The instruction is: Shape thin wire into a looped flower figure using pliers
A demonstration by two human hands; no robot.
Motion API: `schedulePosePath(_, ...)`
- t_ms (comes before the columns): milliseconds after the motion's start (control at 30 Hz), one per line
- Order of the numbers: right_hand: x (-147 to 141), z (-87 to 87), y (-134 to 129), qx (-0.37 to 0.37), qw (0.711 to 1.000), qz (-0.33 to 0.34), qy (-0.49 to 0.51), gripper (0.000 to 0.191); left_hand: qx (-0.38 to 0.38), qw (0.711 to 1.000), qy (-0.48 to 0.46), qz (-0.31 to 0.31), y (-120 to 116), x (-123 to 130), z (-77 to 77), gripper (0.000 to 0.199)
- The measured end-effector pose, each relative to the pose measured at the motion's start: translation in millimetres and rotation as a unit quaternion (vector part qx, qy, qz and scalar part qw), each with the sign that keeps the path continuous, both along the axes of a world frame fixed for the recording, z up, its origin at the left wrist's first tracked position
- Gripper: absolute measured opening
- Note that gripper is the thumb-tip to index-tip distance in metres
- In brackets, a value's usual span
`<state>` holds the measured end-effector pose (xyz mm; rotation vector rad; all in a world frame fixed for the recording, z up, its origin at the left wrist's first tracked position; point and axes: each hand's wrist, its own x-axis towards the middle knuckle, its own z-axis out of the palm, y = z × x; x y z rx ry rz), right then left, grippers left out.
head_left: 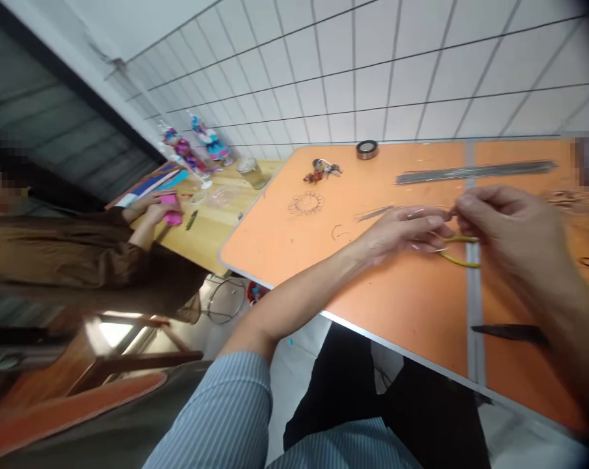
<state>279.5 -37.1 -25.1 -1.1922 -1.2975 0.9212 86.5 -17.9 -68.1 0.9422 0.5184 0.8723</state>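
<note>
Above the orange table [387, 293], my left hand [412, 228] has its fingers closed on a thin yellow loop [460, 264], which looks like cord or coated wire. The loop's far side passes behind my right hand [514, 228]. Thumb and fingertips of my right hand are pinched together, touching or nearly touching the left fingertips; what they grip is too small to make out. Below my right wrist lies a dark pointed tool [509, 333], partly hidden by the arm. Short thin wires [375, 213] lie just beyond my left hand.
A bundle of straight wires [475, 172], a tape roll [367, 150], a looped wire ring [306, 204] and a small figure cluster [322, 170] lie on the table. At left, another person's hands hold a pink item [171, 208] by dolls [187, 153] and a jar [250, 173].
</note>
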Motion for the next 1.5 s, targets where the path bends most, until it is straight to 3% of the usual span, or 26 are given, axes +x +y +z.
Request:
schedulePosePath(67,1,2.8,-1,0.001,0.999,-0.028,-0.034,0.005,0.001,1.0,-0.016,0.004,4,-3,2.6,0.016)
schedulePosePath(167,0,8.3,-5,-0.005,0.995,-0.038,-0.095,0.006,-0.022,0.997,-0.018,0.065,4,-8,14.1,0.029)
schedulePosePath(300,-1,6.6,-4,-0.009,0.998,0.033,-0.045,0.014,0.017,0.992,0.068,0.107,1,-21,28.0,0.048)
schedulePosePath(467,2,2.1,0,-0.017,0.995,0.086,-0.043,0.014,0.112,0.97,0.168,0.137,2,-38,35.4,0.053)
schedulePosePath(633,-5,6.5,-8,-0.04,0.993,0.092,-0.069,0.017,0.141,0.949,0.267,0.089,-3,-38,41.5,0.036)
schedulePosePath(767,-12,3.2,-10,-0.038,0.994,0.083,-0.057,0.022,0.15,0.943,0.288,0.067,-11,-31,43.7,0.021)
schedulePosePath(1000,-11,4.6,-11,-0.024,0.991,0.113,-0.064,0.022,0.142,0.944,0.282,0.095,-12,-27,41.7,0.019)
schedulePosePath(1200,-5,16.4,-10,0.022,0.995,0.097,-0.028,0.012,0.118,0.954,0.272,0.042,-11,-27,39.4,0.013)
schedulePosePath(1500,-4,20.4,-13,0.026,0.993,0.082,-0.078,0.01,0.13,0.944,0.303,0.021,-15,-23,36.2,0.016)
